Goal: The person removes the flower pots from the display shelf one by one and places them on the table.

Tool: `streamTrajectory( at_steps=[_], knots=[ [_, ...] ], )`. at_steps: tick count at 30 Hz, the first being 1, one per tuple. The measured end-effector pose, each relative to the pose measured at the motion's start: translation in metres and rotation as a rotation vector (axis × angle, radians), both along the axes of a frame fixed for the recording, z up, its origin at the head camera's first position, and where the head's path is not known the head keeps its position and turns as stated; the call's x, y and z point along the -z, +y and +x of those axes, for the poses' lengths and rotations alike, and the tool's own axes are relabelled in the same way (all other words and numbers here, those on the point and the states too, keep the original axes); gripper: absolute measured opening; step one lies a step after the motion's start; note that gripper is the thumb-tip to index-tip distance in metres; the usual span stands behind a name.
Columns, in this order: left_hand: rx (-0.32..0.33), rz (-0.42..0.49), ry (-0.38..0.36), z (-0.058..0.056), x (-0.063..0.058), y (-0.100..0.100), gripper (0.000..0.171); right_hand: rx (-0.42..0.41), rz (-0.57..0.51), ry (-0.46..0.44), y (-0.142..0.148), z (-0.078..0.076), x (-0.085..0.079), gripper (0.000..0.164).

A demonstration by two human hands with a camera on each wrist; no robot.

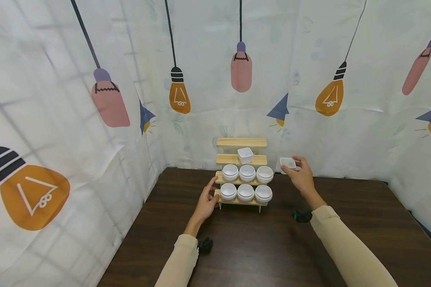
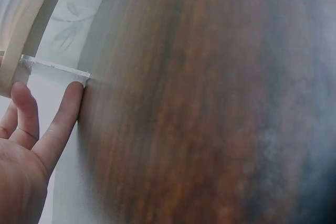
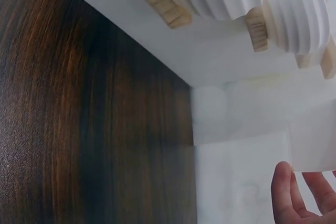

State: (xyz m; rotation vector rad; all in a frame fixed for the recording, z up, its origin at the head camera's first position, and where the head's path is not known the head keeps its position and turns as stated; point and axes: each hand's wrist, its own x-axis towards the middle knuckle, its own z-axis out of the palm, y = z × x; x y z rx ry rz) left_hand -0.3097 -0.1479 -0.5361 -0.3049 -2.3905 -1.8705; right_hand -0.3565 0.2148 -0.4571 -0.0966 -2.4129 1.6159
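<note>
A tiered wooden display rack (image 1: 241,142) with clear supports stands near the back of the table. Round white ribbed bowls (image 1: 246,192) fill its two lower tiers in rows. On the tier above, a square white bowl (image 1: 245,156) sits tilted. My left hand (image 1: 205,205) holds the rack's left side, its fingertips (image 2: 76,88) at the wooden slat's end and clear support in the left wrist view. Right of the rack, my right hand (image 1: 303,178) pinches another square white bowl (image 1: 287,162) in the air, also partly visible as a white bowl (image 3: 315,137) in the right wrist view.
The dark wooden table (image 1: 237,247) extends in front of the rack and to both sides. Behind it hangs a pale curtain (image 1: 208,119) printed with lamps. The rack's top slat holds no bowl.
</note>
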Motion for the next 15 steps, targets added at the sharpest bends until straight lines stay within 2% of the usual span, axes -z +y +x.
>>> streamTrajectory(
  at_steps=[10,14,15],
  knots=[
    [0.017,0.021,0.000,0.000,0.001,0.000,0.070,0.013,0.002,-0.006,0.007,0.001,0.010,0.075],
    [0.020,0.021,-0.013,0.001,-0.001,0.000,0.070,0.009,0.005,-0.018,0.009,0.000,0.014,0.076],
    [0.029,0.025,-0.014,0.003,-0.006,0.000,0.070,0.011,0.007,-0.019,0.009,0.000,0.015,0.076]
  ],
)
